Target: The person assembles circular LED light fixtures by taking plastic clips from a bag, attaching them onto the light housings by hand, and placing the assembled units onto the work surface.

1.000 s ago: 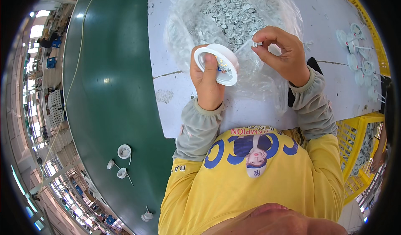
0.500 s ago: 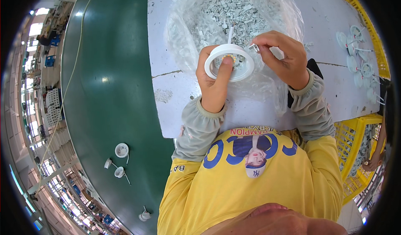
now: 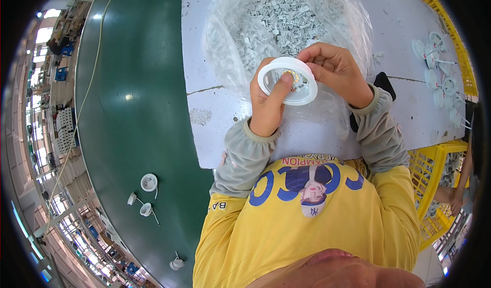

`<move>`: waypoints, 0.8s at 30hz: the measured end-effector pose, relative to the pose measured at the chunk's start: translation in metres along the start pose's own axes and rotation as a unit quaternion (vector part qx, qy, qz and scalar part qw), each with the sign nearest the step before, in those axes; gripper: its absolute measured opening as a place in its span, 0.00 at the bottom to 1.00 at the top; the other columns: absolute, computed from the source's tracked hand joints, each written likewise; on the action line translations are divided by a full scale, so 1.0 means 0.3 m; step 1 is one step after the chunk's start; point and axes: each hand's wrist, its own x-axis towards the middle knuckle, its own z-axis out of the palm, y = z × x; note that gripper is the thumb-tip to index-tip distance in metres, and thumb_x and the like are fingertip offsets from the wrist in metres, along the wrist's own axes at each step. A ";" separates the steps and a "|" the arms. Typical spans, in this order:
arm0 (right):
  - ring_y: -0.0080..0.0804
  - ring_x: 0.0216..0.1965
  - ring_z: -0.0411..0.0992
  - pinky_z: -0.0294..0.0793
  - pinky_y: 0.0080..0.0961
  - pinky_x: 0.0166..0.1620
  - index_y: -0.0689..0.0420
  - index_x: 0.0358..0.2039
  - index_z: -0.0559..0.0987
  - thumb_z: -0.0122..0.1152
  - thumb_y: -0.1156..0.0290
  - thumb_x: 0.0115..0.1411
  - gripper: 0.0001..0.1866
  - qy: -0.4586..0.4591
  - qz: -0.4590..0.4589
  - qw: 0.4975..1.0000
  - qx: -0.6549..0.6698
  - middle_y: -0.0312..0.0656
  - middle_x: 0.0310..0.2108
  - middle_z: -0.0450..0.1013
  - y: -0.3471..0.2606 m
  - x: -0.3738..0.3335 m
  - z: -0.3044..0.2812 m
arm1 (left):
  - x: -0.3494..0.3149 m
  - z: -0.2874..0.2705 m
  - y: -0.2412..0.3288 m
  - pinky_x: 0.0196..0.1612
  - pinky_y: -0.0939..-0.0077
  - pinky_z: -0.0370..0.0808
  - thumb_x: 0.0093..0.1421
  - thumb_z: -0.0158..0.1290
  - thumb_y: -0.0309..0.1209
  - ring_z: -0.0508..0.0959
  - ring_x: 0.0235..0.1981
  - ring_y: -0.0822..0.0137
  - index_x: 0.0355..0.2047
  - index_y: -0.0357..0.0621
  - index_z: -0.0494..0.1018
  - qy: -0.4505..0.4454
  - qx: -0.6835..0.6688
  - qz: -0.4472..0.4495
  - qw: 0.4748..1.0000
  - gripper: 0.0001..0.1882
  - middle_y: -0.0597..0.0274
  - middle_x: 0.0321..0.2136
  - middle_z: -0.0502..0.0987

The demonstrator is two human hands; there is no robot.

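Observation:
My left hand (image 3: 267,109) grips a round white downlight housing (image 3: 265,79), its thumb pressed inside the ring by the yellowish LED dots. The housing's open face is turned toward me, tilted a little. My right hand (image 3: 341,75) is closed in a pinch at the housing's upper right rim; the small white clip in its fingertips is mostly hidden now. Beyond both hands, a clear plastic bag (image 3: 217,47) lies open on the white table, filled with many small grey-white clips (image 3: 286,19).
Several white lamp parts with wires (image 3: 434,63) lie at the table's right. A few more downlights (image 3: 149,182) rest on the green surface to the left. Yellow crates (image 3: 432,170) stand at the right, with another person's hand (image 3: 456,202) beside the lower one.
The downlight housing has shifted slightly right and turned, so its wire no longer shows. My right hand has brought the clip against the rim. The other person's hand has moved.

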 end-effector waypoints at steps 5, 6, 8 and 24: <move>0.18 0.33 0.69 0.69 0.15 0.38 0.66 0.40 0.71 0.49 0.78 0.57 0.11 -0.027 -0.010 1.000 0.009 0.37 0.35 0.71 0.031 -0.008 -0.012 | 0.003 0.015 0.001 0.31 0.85 0.67 0.55 0.48 0.26 0.70 0.29 0.79 0.36 0.37 0.66 0.047 0.086 0.025 0.995 0.09 0.64 0.28 0.72; 0.18 0.34 0.69 0.69 0.15 0.39 0.65 0.41 0.71 0.49 0.77 0.57 0.11 -0.033 -0.028 0.999 0.032 0.36 0.35 0.71 0.036 -0.007 -0.011 | 0.003 0.019 0.001 0.31 0.85 0.67 0.55 0.48 0.26 0.70 0.29 0.79 0.36 0.37 0.66 0.049 0.085 0.024 0.995 0.09 0.64 0.28 0.72; 0.18 0.34 0.69 0.68 0.15 0.38 0.65 0.41 0.71 0.49 0.77 0.57 0.11 -0.019 -0.014 1.000 0.021 0.35 0.34 0.71 0.042 -0.003 -0.018 | 0.004 0.024 0.000 0.32 0.85 0.68 0.55 0.48 0.24 0.70 0.30 0.78 0.38 0.37 0.64 0.040 0.135 0.046 0.989 0.10 0.64 0.28 0.71; 0.18 0.33 0.70 0.70 0.13 0.36 0.65 0.35 0.73 0.53 0.78 0.54 0.07 0.036 -0.021 0.978 -0.205 0.36 0.30 0.72 -0.002 0.001 -0.056 | -0.006 0.034 0.018 0.15 0.88 0.62 0.61 0.41 0.32 0.67 0.19 0.81 0.35 0.40 0.64 0.017 0.223 -0.023 0.974 0.08 0.65 0.24 0.69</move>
